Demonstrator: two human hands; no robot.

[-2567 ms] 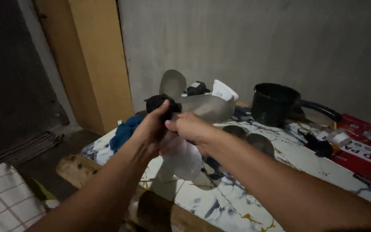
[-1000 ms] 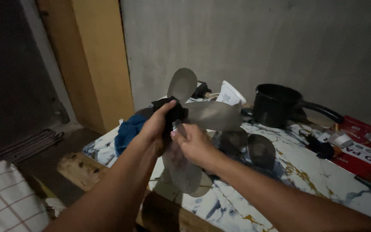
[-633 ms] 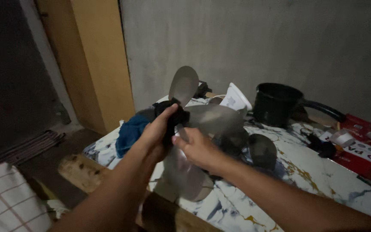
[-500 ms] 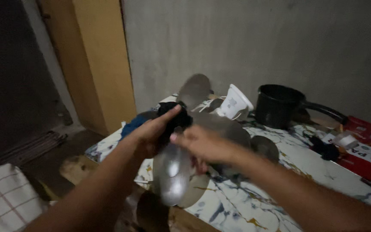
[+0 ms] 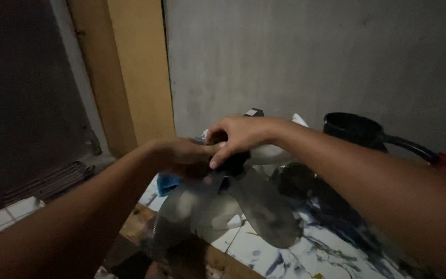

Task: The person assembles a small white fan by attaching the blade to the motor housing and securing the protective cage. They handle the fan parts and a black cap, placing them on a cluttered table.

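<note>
Both hands meeting above the near-left corner of the marble-patterned table (image 5: pixel 305 250), over its edge. Left hand (image 5: pixel 184 157) curled under and around the black hub (image 5: pixel 233 163) of a grey fan blade (image 5: pixel 261 206); grip closed on it, though blur hides the fingertips. Right hand (image 5: pixel 241 137) arched over the top of the same hub, fingers bent down and pressing on it, thumb beside the left hand. Fan blade held in the air just above the table corner, hanging down past the edge. Blades countable: two clear, a third blurred at lower left (exact number cannot be told). One black pot (image 5: pixel 357 129) with a long handle at the back, near the grey wall (image 5: pixel 311 57). One blue cloth (image 5: pixel 169 182) under the left hand. Open space to the left of the table, beside the wooden door frame (image 5: pixel 130 77).
</note>
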